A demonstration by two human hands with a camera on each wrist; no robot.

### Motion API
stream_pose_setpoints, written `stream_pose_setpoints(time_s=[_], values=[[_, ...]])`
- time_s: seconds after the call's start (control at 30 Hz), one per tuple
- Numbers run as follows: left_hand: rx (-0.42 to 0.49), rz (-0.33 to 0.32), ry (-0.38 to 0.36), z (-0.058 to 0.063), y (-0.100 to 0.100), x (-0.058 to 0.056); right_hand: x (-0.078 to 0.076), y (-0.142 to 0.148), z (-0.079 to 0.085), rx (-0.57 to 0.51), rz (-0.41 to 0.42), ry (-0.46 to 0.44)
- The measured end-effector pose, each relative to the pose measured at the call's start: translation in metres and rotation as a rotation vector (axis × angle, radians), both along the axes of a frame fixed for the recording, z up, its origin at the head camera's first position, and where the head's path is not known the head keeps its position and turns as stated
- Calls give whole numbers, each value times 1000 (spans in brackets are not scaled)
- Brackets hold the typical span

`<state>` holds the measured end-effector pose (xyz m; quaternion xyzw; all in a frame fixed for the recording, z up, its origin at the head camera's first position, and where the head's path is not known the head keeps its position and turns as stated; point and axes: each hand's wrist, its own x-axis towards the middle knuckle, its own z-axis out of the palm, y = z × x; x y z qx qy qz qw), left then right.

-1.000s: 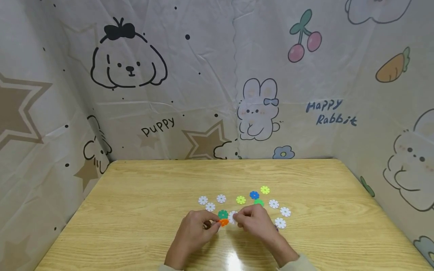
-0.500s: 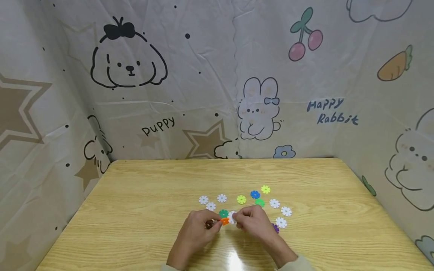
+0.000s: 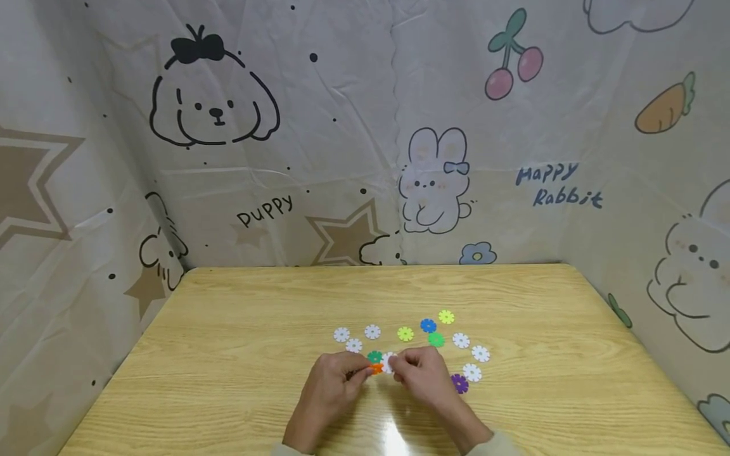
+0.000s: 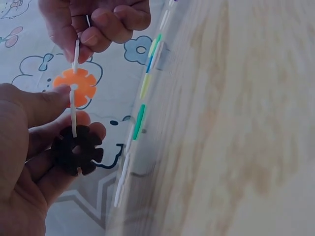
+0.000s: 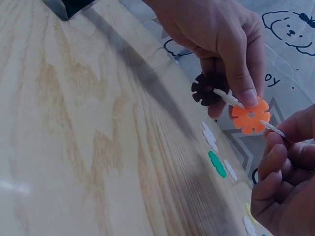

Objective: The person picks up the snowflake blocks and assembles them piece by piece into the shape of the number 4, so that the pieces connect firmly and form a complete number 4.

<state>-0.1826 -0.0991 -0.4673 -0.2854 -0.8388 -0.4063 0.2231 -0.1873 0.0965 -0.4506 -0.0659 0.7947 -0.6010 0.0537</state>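
My left hand (image 3: pixel 331 389) pinches an orange notched plastic disc (image 4: pixel 86 87) between thumb and fingers, above the table. A white disc (image 4: pixel 74 118), seen edge-on, joins the orange one to a dark brown or black disc (image 4: pixel 86 160), which lies against the left fingers. From the other side my right hand (image 3: pixel 424 377) pinches another white disc (image 3: pixel 387 363). Its edge meets the orange disc's rim in the right wrist view; how deep it sits in a slot I cannot tell. Behind the hands a green disc (image 3: pixel 374 357) lies on the table.
Loose notched discs lie beyond the hands on the wooden table (image 3: pixel 228 354): several white ones, a blue disc (image 3: pixel 428 325), a light green disc (image 3: pixel 436 340) and two yellow ones. A purple disc (image 3: pixel 459 383) lies close by the right wrist. Printed cloth (image 3: pixel 336 126) hangs behind.
The right hand has shifted slightly left with its white disc, closer against the orange disc. The purple disc, mostly covered before, now shows fully beside the right wrist.
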Motion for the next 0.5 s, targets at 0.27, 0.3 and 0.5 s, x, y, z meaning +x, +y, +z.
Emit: stream_pose_setpoints(time_s=[0.27,0.3,0.5], values=[[-8,28,102,-5,2,-2,2,-4,-1,1,-38,25],[-8,30,114,-5,2,-2,2,-5,-1,-2,-44,27],[-6,64,134,-4,5,-2,3,-8,0,-19,-78,13]])
